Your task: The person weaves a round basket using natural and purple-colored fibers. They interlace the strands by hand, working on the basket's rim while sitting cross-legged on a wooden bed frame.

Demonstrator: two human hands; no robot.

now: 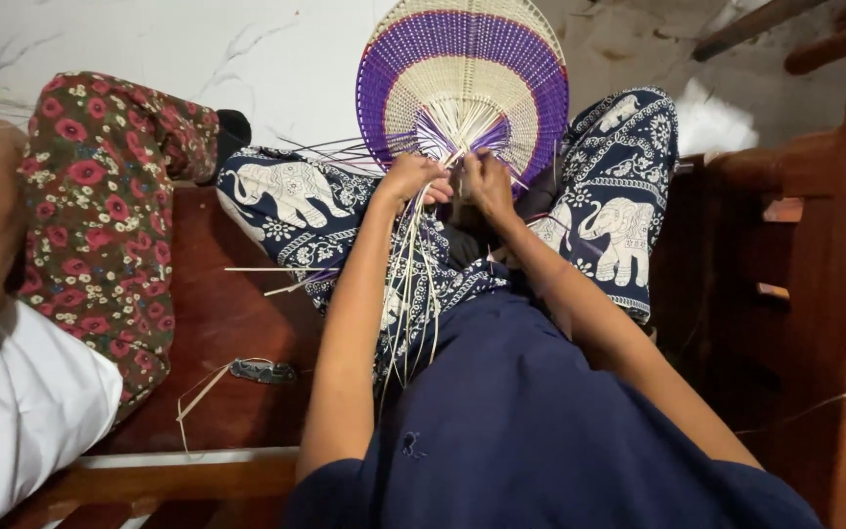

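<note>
At top centre of the frame I kept the purple-and-cream woven fan (462, 83) propped on my lap; left hand (409, 180) and right hand (488, 182) fingers pinched its loose strips (409, 294), gathering them where they converged.

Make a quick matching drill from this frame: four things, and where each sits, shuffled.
Things:
1. fan
2. left hand
3. small tool
4. loose strips

Places:
A. on the wooden bench, left of the person's arm
B. hanging down over the lap
C. upright between the knees, against the white wall
D. at the fan's base, beside the right hand

Pairs: 1-C, 2-D, 3-A, 4-B
</note>
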